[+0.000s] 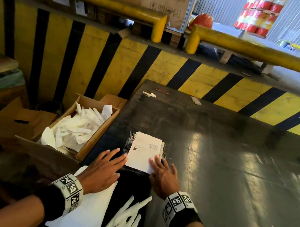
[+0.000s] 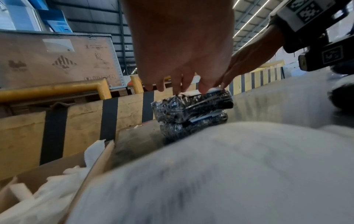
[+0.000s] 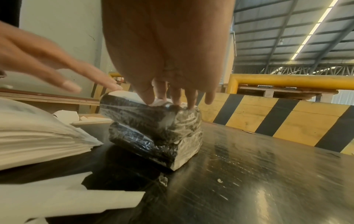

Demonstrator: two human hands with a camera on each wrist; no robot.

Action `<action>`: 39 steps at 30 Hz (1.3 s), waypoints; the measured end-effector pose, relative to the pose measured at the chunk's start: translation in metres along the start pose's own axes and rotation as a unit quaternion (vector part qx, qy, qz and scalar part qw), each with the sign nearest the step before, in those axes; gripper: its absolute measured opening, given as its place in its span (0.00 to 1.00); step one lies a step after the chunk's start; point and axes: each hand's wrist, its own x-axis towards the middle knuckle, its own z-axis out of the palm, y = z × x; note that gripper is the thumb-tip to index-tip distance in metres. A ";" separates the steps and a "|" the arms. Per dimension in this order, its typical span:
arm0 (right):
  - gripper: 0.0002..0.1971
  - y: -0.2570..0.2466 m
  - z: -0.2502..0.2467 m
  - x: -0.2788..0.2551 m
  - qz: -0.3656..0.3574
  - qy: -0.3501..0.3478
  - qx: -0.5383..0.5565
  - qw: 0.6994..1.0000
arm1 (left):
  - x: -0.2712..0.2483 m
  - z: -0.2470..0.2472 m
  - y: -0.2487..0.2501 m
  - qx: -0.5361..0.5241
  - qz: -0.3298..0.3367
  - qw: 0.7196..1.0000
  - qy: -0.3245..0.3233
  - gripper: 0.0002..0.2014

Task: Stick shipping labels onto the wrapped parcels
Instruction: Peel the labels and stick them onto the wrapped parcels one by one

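Two black film-wrapped parcels are stacked near the front left of the dark table. A white shipping label lies on top of the upper one. My left hand is flat, its straight fingertips touching the label's left edge. My right hand is also flat, fingers pressing the label's near right corner. Neither hand grips anything.
A stack of white label sheets and peeled backing strips lie at the table's near edge. A cardboard box of white backing scraps stands left of the table. A yellow-and-black striped barrier runs behind.
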 end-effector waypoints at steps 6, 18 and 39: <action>0.29 -0.004 -0.002 0.002 0.025 -0.012 0.011 1.000 | 0.069 -0.018 0.025 -0.041 0.042 0.995 -0.078 0.41; 0.30 -0.005 -0.011 0.002 0.028 -0.051 0.028 0.998 | 0.047 -0.018 -0.014 -0.075 0.063 0.995 0.005 0.29; 0.33 -0.001 -0.023 0.005 -0.002 -0.078 0.019 0.997 | 0.110 -0.037 -0.028 -0.076 -0.012 0.996 -0.036 0.27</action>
